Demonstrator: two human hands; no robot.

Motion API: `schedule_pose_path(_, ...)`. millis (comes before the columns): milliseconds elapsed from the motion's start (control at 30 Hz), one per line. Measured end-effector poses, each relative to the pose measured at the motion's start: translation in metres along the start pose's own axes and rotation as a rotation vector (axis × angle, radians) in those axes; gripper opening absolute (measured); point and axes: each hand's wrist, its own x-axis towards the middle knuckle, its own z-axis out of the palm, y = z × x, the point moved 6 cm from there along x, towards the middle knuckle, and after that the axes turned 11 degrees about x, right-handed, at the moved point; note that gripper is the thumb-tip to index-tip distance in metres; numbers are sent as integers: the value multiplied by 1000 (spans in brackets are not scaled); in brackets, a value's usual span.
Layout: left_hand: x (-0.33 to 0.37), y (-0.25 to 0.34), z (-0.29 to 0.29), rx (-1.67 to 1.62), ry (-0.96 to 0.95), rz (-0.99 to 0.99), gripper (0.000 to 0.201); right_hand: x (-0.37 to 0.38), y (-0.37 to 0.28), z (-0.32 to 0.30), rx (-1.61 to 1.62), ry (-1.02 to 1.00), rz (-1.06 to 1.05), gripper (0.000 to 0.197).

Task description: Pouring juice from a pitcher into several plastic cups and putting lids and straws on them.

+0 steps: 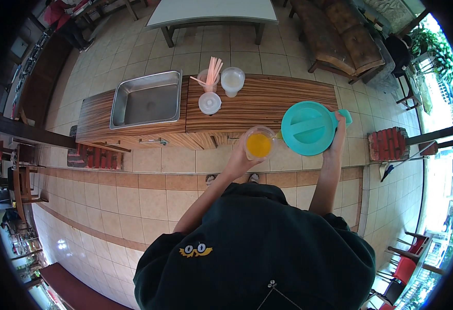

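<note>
We see a wood-grained surface [268, 103] with a steel basin [146, 101] at its left end. A turquoise lidded pitcher [309, 129] appears over the near edge, toward the near right corner; the right hand [339, 130] grips its handle. The left hand [240, 161] wraps around a clear cup [258, 132] of yellow-orange liquid [259, 146], just in front of the near edge, beside the pitcher's spout. Near the far edge we note a clear container [232, 79] and, to its left, pink straws [214, 68] in a tub [204, 86].
</note>
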Motion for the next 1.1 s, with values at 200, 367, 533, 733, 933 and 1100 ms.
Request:
schedule_pose_path(200, -2, -5, 3, -16, 13, 3, 80, -1, -1, 4, 34, -5, 20, 44)
schedule_pose_path(367, -4, -7, 4, -9, 20, 14, 80, -2, -2, 4, 28, 35, 22, 43)
schedule_pose_path(533, -3, -8, 4, -31, 19, 13, 78, 0, 0, 2, -1, 28, 7, 43)
schedule_pose_path(733, -3, -8, 3, -44, 51, 29, 77, -1, 0, 5, -3, 0, -5, 44)
schedule_pose_path(933, -4, -6, 1, -33, 48, 32, 77, 0, 2, 3, 37, 19, 7, 38)
schedule_pose_path(1100, -4, -10, 2, -30, 62, 3, 77, 1, 3, 3, 23, 2, 12, 41)
